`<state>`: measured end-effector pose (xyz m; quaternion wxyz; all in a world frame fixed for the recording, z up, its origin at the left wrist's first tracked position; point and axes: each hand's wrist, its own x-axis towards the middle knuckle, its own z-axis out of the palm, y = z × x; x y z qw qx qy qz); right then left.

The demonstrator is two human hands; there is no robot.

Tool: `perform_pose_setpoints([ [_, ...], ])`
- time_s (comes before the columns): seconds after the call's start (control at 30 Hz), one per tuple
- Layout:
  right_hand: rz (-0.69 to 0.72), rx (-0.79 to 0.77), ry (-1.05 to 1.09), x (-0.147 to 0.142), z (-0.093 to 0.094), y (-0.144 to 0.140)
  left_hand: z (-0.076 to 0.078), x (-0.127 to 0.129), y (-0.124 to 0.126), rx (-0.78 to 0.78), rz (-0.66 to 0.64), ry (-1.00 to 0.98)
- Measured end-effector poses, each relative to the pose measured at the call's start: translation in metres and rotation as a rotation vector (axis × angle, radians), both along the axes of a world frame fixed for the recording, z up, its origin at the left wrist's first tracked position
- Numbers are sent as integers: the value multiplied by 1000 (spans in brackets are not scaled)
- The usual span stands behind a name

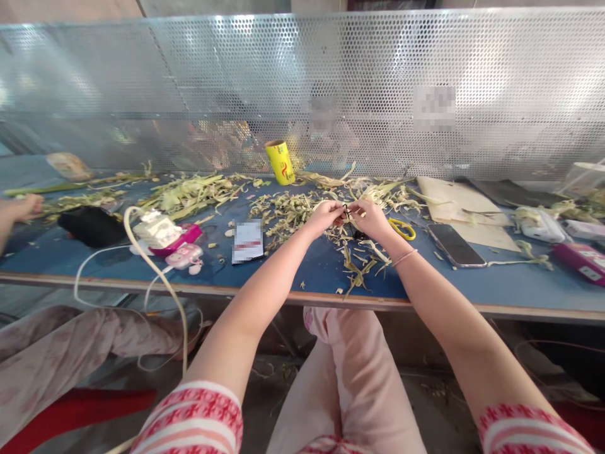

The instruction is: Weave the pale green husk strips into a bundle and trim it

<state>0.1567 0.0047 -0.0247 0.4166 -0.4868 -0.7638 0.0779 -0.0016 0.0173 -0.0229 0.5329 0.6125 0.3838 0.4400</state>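
My left hand and my right hand meet above the blue table, their fingertips pinched close together. Between them shows a small, thin black cord-like piece, with some pale strip material at the fingertips; its exact kind is too small to make out. Under and around both hands lie pale green, dry-looking plant strips, with more loose strips toward the table's front edge. Just right of my right hand are yellow looped handles, perhaps of scissors.
Left of my hands lie a phone with a lit screen, a power strip with cables, and a black pouch. A yellow tube stands at the back, before a perforated metal panel. Another person's hand is far left. A dark phone lies right.
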Motion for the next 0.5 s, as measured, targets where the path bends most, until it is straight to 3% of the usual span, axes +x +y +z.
perform_pose_setpoints([
  [0.5,8,-9,46,0,2,3,0,1,0,6,20,-65],
])
